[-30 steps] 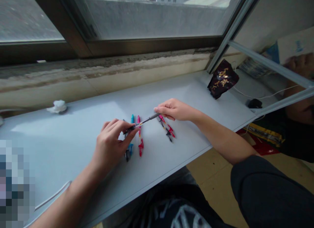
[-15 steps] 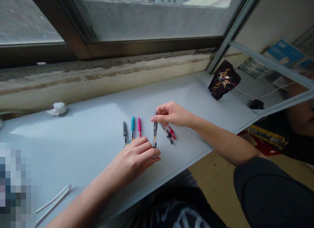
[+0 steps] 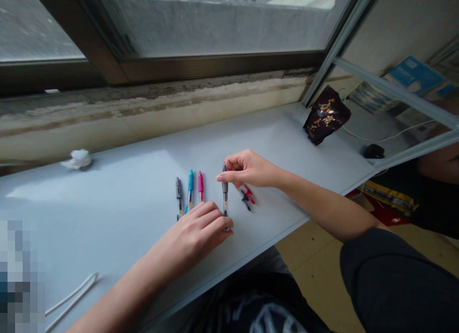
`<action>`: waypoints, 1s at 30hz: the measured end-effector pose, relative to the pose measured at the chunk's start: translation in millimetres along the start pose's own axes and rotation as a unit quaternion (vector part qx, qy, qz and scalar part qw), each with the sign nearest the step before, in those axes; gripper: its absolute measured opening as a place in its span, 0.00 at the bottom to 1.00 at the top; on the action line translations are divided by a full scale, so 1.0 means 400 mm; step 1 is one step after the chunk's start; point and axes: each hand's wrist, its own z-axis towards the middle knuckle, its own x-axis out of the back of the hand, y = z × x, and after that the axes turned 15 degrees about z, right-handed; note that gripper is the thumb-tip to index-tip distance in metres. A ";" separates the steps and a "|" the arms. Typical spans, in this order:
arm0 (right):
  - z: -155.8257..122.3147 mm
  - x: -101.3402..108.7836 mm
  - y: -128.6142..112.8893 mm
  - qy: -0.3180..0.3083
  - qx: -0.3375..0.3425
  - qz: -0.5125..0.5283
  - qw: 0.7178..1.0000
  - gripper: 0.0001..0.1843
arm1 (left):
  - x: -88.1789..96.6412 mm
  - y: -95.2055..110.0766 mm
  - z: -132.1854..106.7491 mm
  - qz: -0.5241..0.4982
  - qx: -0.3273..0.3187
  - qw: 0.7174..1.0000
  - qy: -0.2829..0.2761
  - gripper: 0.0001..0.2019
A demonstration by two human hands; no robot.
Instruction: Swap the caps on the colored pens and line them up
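Observation:
A clear-barrelled pen with a grey cap (image 3: 225, 189) points away from me in front of my body. The thumb and bent fingers of my right hand (image 3: 249, 168) pinch it at the cap. My left hand (image 3: 206, 225) has its fingers around the pen's near end, which they mostly hide. To the left lie a grey-capped pen (image 3: 179, 189), a blue pen (image 3: 191, 181) and a pink pen (image 3: 201, 182), side by side, their near ends partly behind my left hand. Beyond my right wrist are a red pen (image 3: 249, 194) and a dark-tipped pen (image 3: 245, 201), partly covered.
A white desk (image 3: 136, 199) runs along the window wall. On it are crumpled white tissue (image 3: 79, 159), a looped white cable (image 3: 77, 294) and a dark packet with gold writing (image 3: 326, 115). Past the metal frame (image 3: 394, 91) are a black mouse (image 3: 374, 151) and a person's arm (image 3: 439, 168).
The view has shifted slightly, so the desk items sit a little further left. Both hands keep nearly the same pose on the grey-capped pen.

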 end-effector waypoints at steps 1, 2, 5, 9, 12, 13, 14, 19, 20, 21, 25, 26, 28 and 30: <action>0.000 0.000 -0.001 -0.001 0.002 0.001 1.000 0.31 | 0.001 0.002 0.000 -0.005 0.001 1.000 0.001 0.07; -0.001 0.000 -0.002 -0.001 0.004 0.002 1.000 0.32 | 0.002 0.004 0.001 -0.010 -0.001 1.000 0.003 0.07; -0.003 0.001 -0.007 0.001 0.011 0.001 1.000 0.31 | 0.004 0.006 0.003 -0.025 -0.010 1.000 0.010 0.05; -0.004 0.005 -0.006 0.008 0.018 -0.008 1.000 0.31 | 0.002 0.005 0.001 -0.033 -0.001 0.999 0.007 0.06; -0.002 0.007 -0.003 0.008 0.016 -0.013 1.000 0.31 | 0.002 0.005 0.000 -0.027 0.001 1.000 0.004 0.06; -0.002 0.007 -0.002 0.006 0.016 -0.014 1.000 0.31 | 0.002 0.006 0.000 -0.022 0.001 1.000 0.003 0.06; -0.001 0.007 -0.002 0.003 0.015 -0.015 1.000 0.31 | 0.003 0.007 0.001 -0.017 0.000 1.000 0.004 0.07; -0.003 0.004 -0.006 -0.001 0.019 -0.025 1.000 0.32 | 0.009 0.011 0.005 -0.016 -0.008 1.000 0.006 0.07; -0.003 0.004 -0.007 0.001 0.022 -0.030 0.999 0.31 | 0.009 0.011 0.005 -0.017 -0.007 1.000 0.001 0.07; -0.004 0.004 -0.007 0.003 0.024 -0.034 0.999 0.31 | 0.009 0.011 0.005 -0.016 -0.005 1.000 -0.004 0.08; -0.004 0.007 -0.004 0.003 0.026 -0.041 0.999 0.30 | 0.006 0.011 0.003 -0.009 0.001 1.000 -0.010 0.09; -0.004 0.008 -0.003 0.003 0.027 -0.043 0.999 0.30 | 0.005 0.010 0.002 -0.010 0.001 1.000 -0.010 0.09; -0.004 0.008 -0.001 0.003 0.028 -0.048 0.998 0.30 | 0.003 0.009 0.003 -0.013 0.001 1.000 -0.010 0.09; -0.004 0.008 -0.001 0.004 0.030 -0.053 0.998 0.30 | 0.000 0.007 0.004 -0.011 -0.003 1.000 -0.007 0.06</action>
